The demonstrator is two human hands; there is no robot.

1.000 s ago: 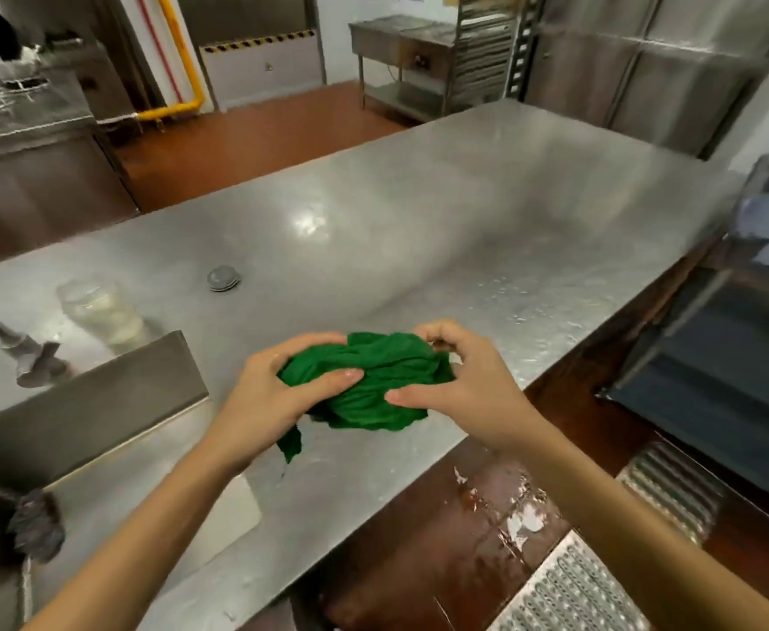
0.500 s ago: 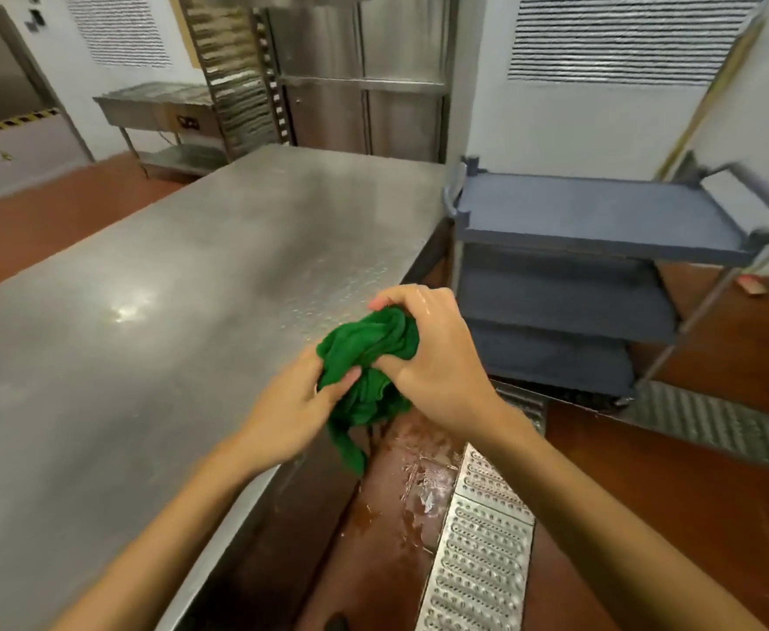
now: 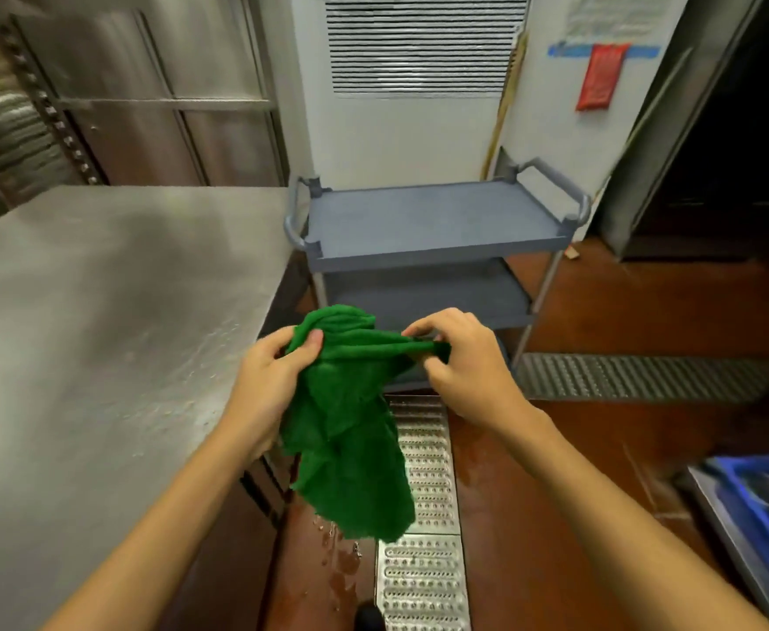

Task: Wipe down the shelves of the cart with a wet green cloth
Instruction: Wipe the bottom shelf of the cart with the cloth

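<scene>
A wet green cloth (image 3: 351, 430) hangs in front of me, stretched along its top edge between both hands and drooping below them, with drips falling onto the floor. My left hand (image 3: 269, 380) grips its left top corner with thumb on the front. My right hand (image 3: 460, 362) pinches the right top edge. Straight ahead, beyond the cloth, stands the grey plastic cart (image 3: 433, 220) with a bare top shelf and a middle shelf (image 3: 423, 293); its lowest shelf is mostly hidden behind my hands.
A steel worktable (image 3: 100, 321) fills the left side, its corner close to my left hand. Perforated metal drain grates (image 3: 423, 516) run along the red-brown floor under the cloth and to the right. A blue crate (image 3: 765, 507) sits at the lower right. A dark doorway stands at the right.
The view has swung right from the worktable toward the cart, which now stands straight ahead. The bunched cloth has been pulled open and now hangs spread between both hands.
</scene>
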